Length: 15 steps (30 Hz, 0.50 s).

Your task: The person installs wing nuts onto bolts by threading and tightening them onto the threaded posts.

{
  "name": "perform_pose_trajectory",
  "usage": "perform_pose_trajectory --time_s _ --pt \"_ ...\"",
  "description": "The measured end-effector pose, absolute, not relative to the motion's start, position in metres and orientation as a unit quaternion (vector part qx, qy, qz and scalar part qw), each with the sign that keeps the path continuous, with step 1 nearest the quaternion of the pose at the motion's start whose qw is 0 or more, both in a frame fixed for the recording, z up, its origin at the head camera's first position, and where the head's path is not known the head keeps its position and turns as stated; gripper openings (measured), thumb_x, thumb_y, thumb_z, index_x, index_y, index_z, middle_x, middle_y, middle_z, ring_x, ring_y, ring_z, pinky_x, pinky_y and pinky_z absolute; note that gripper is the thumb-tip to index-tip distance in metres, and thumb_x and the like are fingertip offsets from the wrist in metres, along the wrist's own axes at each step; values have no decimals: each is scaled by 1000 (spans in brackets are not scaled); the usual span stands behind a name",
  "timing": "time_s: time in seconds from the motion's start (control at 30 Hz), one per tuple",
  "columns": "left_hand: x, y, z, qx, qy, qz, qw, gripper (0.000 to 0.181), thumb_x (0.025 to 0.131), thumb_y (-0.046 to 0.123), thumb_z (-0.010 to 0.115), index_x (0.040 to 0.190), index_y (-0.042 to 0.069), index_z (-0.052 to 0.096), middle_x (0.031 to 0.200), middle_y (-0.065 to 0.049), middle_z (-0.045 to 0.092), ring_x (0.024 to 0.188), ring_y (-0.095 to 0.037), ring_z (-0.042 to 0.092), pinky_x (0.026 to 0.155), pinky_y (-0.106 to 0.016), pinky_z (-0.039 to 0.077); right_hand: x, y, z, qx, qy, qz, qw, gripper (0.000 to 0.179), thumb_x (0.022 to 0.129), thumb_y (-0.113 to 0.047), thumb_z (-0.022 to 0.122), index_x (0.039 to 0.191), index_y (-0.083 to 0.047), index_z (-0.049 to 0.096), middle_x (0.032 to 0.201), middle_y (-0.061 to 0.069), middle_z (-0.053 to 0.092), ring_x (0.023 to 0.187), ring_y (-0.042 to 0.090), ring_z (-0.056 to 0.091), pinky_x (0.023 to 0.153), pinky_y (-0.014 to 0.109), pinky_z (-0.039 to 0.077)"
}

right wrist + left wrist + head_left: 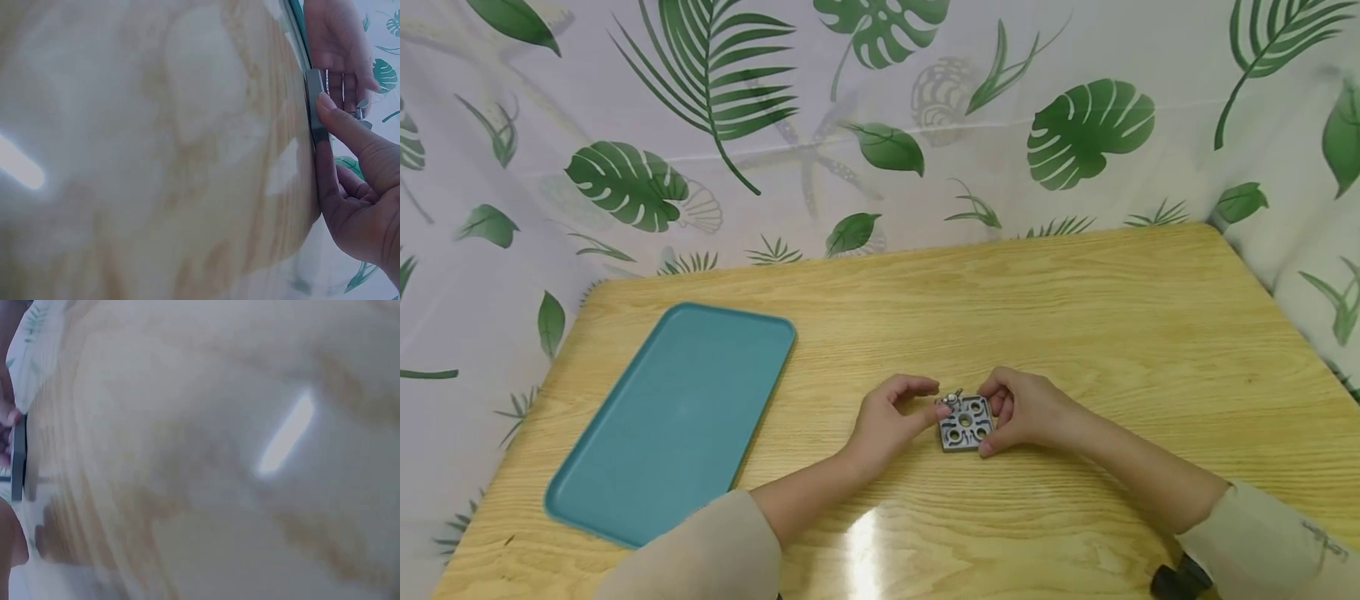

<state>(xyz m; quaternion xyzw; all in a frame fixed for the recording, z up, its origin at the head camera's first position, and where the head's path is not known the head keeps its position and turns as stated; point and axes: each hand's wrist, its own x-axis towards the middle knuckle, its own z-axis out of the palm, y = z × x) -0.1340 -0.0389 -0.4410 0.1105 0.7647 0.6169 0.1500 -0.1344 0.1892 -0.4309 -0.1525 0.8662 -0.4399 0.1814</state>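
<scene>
A small square grey metal plate (966,422) with round holes and raised ribs lies near the middle of the table. My right hand (1026,408) grips its right side, thumb at the front corner and fingers at the back; the right wrist view shows the thumb against the plate's edge (316,103). At the plate's back left corner stands a small shiny wing nut (952,398). My left hand (887,421) is beside it, its thumb tip touching that corner and its index finger held apart. The left wrist view catches only part of the left hand (15,540).
A teal rectangular tray (681,417) lies on the left of the wooden table (1075,308). A leaf-printed cloth (820,175) hangs behind and at the sides. Near my right sleeve is a black object (1182,579), partly hidden.
</scene>
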Motion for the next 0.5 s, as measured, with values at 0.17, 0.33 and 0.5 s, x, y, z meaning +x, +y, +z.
perform_pose_trajectory --time_s 0.17,0.33,0.5 --pt "-125 -29 -445 98 759 633 116 26 83 19 74 106 8 67 110 -4 66 110 -18 58 100 -36 42 -135 189 -429 -137 867 -436 198 66 59 -22 91 107 5 55 84 8 57 69 16 56 60 23 50" --pt "-129 -25 -448 115 762 631 91 15 88 15 68 99 5 69 101 -6 69 99 -15 62 89 -26 49 -134 188 -425 -142 867 -436 195 64 60 -20 90 107 5 54 84 7 57 69 14 56 60 22 50" --pt "-147 -30 -450 187 758 612 126 16 93 12 60 102 1 68 103 -10 68 99 -13 61 87 -21 48 -135 189 -426 -148 867 -436 193 65 60 -19 90 108 6 54 84 8 57 69 14 56 60 22 50"
